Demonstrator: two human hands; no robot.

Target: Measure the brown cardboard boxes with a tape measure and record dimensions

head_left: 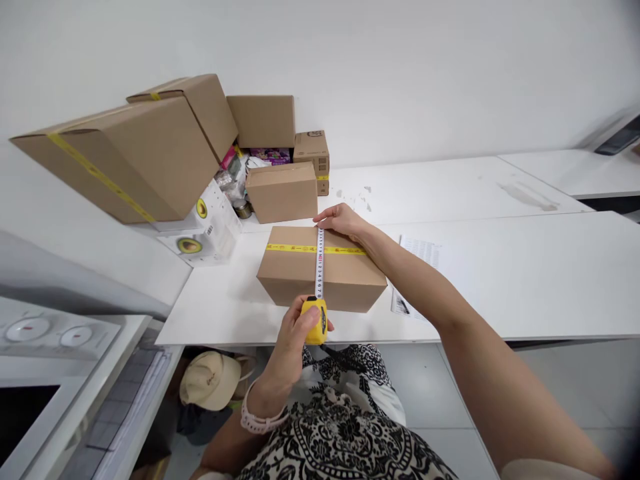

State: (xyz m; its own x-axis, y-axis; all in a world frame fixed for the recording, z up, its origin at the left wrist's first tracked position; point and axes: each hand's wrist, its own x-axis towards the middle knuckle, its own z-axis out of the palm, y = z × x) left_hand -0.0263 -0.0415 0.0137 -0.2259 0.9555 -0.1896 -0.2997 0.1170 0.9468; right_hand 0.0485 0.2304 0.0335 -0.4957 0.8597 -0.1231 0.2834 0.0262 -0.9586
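A closed cardboard box (345,273) with yellow printed tape along its top lies on the white table in front of me. My left hand (300,327) is closed around a yellow tape measure (316,321) at the box's near edge. The measure's white blade (320,260) runs out across the box top, crossing the yellow tape. At the far edge of the box, my right hand (337,220) pinches the end of the blade between thumb and finger.
Large taped boxes (165,153) are stacked on a white carton with avocado pictures (200,230) at left. Smaller cardboard boxes (283,193) stand behind. Printed papers (420,253) lie on the table (525,280) under my right forearm. A beige cap (210,380) is below the table.
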